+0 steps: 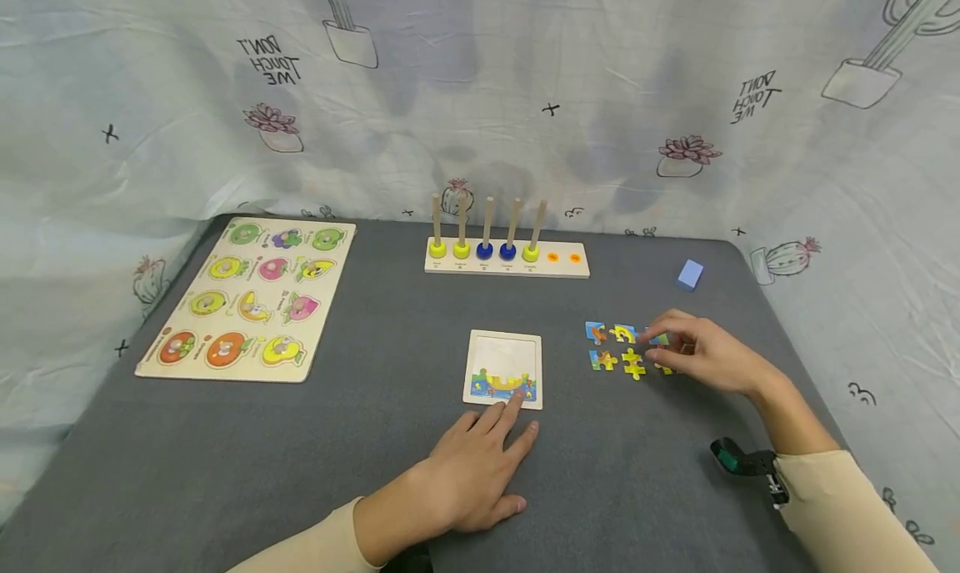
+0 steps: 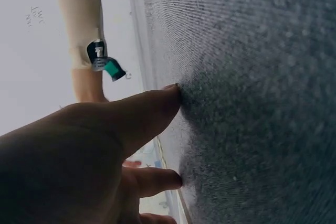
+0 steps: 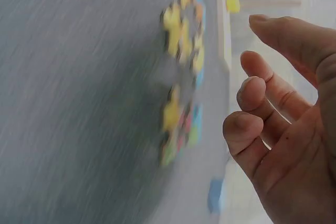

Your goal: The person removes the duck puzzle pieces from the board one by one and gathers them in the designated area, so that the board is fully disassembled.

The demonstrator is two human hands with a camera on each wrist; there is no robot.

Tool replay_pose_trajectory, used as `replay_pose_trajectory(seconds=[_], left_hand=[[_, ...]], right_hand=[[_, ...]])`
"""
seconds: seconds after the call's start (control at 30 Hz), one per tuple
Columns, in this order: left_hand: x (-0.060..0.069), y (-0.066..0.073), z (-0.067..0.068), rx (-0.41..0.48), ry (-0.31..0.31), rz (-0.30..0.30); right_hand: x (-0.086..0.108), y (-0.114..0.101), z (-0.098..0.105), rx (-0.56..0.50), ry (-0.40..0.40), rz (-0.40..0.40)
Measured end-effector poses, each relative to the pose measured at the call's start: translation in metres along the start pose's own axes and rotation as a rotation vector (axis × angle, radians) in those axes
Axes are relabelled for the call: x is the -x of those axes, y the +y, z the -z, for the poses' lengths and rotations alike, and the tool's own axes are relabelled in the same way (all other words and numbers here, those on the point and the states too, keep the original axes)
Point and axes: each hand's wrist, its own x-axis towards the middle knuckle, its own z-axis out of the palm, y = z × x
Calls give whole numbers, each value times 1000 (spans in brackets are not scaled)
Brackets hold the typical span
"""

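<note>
A square wooden puzzle tray (image 1: 504, 346) lies at the middle of the table, with joined pieces (image 1: 504, 385) filling its lower part. My left hand (image 1: 472, 473) rests spread on the table, its fingertips on the tray's lower edge; in the left wrist view the thumb of the left hand (image 2: 152, 145) touches the cloth. Loose jigsaw pieces (image 1: 632, 363) lie right of the tray. Above the rightmost ones hovers my right hand (image 1: 705, 352), its fingers bent and apart. In the right wrist view, nothing shows between the fingers of the right hand (image 3: 283, 87), and pieces (image 3: 184, 40) lie on the cloth beyond.
A fruit puzzle board (image 1: 247, 298) lies at the left of the table. A wooden base with pegs and coloured rings (image 1: 506, 260) stands at the back. A blue block (image 1: 690, 274) sits at the back right. Patterned cloth (image 1: 487, 81) hangs behind the table.
</note>
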Motion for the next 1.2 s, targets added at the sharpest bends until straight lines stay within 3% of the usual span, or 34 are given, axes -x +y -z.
replay_pose_trajectory(seconds=[0.2, 0.37, 0.57, 0.8, 1.0, 1.2], left_hand=[[-1, -2, -2, 25, 35, 20], [-3, -3, -4, -18, 79, 52], [-9, 7, -1, -17, -7, 92], [-15, 18, 0, -142, -62, 104], [-17, 16, -2, -144, -3, 115], [-19, 14, -2, -144, 32, 130]], right_hand=[[-32, -23, -11, -19, -45, 44], [-57, -34, -24, -19, -96, 53], [-83, -46, -36, 27, -136, 73], [-107, -59, -57, -16, -176, 116], [-126, -70, -75, -51, -204, 190], [-138, -77, -88, -76, -274, 198]])
